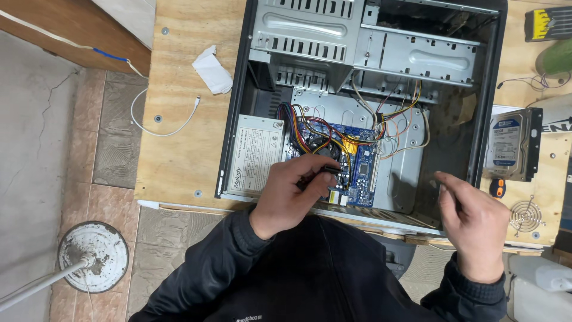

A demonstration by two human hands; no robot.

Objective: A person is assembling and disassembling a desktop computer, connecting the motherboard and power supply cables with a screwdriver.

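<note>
One blue motherboard (tangled coloured wires), left hand upon it

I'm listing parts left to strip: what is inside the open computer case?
Inside the computer case: a power supply, a blue motherboard, coloured cables and drive bays. The left hand covers part of the board.

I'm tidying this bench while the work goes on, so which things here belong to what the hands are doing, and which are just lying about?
In use:
- open computer case
- blue circuit board
- bundle of coloured wires
- power supply
- left hand, pinching a small dark part over the board
- right hand, empty

Lying about:
- hard drive
- crumpled white paper
- white cable
- round fan grille
</note>
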